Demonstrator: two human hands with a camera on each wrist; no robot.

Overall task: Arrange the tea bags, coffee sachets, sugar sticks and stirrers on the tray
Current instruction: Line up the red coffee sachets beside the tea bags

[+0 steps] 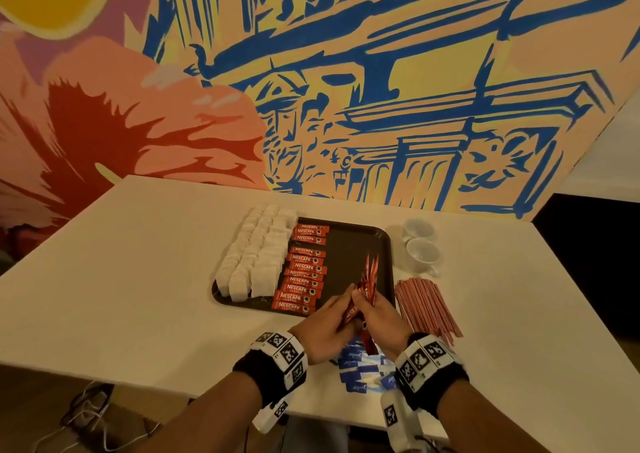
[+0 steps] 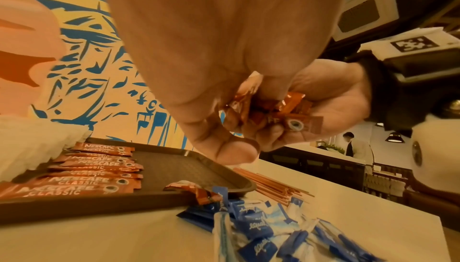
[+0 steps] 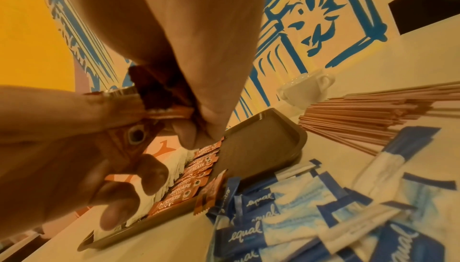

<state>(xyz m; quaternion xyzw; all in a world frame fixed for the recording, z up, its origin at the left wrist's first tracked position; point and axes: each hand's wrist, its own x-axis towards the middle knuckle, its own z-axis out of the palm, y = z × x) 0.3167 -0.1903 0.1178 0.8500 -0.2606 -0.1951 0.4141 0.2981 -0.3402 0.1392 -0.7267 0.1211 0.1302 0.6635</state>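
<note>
Glossy red foil coffee sachets [image 1: 366, 281] were seen crinkled, catching light. A dark tray [image 1: 349, 244], seemingly plastic, was shown with a matt, finely textured surface. Tea bags [image 1: 254, 255] were made of soft white porous paper. Sugar sticks [image 3: 286, 213] were printed blue-and-white paper. Two cups [image 1: 420, 244] looked like smooth glazed ceramic. The table [image 1: 121, 279] was finished matt and pale

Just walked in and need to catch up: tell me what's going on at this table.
A person is filling a tray. Both hands, left hand and right hand, hold a bunch of coffee sachets over its near edge. Tea bags and a column of sachets already lie on it. Sugar sticks and stirrers are still on the table, beside two cups.
</note>
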